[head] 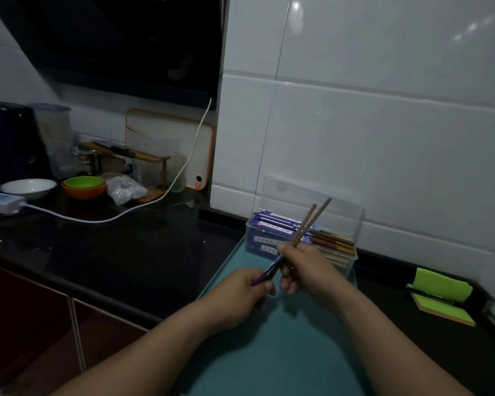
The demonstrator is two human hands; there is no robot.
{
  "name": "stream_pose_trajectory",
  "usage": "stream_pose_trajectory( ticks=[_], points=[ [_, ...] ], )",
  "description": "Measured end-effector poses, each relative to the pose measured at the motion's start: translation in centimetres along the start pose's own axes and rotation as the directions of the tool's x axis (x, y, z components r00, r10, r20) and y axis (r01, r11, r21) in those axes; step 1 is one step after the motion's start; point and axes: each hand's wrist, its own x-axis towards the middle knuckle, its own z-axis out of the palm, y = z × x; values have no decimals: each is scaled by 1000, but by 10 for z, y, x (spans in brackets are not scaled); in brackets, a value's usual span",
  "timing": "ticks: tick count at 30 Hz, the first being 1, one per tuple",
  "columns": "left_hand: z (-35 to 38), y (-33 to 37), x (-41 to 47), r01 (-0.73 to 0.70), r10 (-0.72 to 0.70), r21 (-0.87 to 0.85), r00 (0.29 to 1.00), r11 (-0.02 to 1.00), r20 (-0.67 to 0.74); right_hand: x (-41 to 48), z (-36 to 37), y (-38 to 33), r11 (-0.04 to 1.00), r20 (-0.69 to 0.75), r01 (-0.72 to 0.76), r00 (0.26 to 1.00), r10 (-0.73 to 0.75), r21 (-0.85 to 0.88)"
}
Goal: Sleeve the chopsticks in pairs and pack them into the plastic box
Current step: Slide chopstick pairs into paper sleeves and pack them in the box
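Over a teal mat point(269, 352) on the black counter point(112, 247), the left hand point(240, 292) has its fingers curled round the lower end of a purple sleeve point(269, 271), which slants up toward the right hand point(303, 270). The right hand pinches 2 bare wooden chopsticks point(299, 238) between thumb and fingers; their lower ends meet the sleeve's mouth and their upper ends splay apart, pointing up and away across the plastic box point(352, 224). That clear box stands at the far end of the mat, against the white tiled wall, its lid raised behind it, and it holds a stack of sleeved pairs point(275, 224) with brown ends sticking out to the right. A green notepad point(440, 295) lies on the counter to the right; far left are a white bowl point(29, 187), a green bowl point(83, 182) nested in an orange one, and a white cable point(97, 220)
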Motion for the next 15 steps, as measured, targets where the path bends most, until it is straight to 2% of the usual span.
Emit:
stream_pose_trajectory(
  ticks=[2, 4, 6, 10, 13, 15],
  points=[
    [-1, 2, -3, -2, 2, 9, 1000, 1000, 27, -2, -3, 6, 999, 54, -27, 998, 25, 35],
    [0, 8, -8, -1, 6, -83, 998, 997, 58, -3, -3, 7, 998, 65, -30, 998, 27, 54],
    [0, 14, -10, 19, -9, -199, 999, 980, 51, -3, -3, 6, 999, 3, 1, 1000, -1, 35],
    [-12, 17, -13, 80, -74, -252, 997, 964, 33, 2, -15, -3, 991, -216, 110, 972, -91, 75],
    [-19, 16, -15, 132, -117, -281, 991, 951, 71, 4, -26, -12, 980, -275, 135, 957, -92, 144],
    [-20, 14, -11, 78, -66, -255, 996, 964, 58, 5, -29, -14, 978, -274, 141, 957, -95, 152]
  ],
)
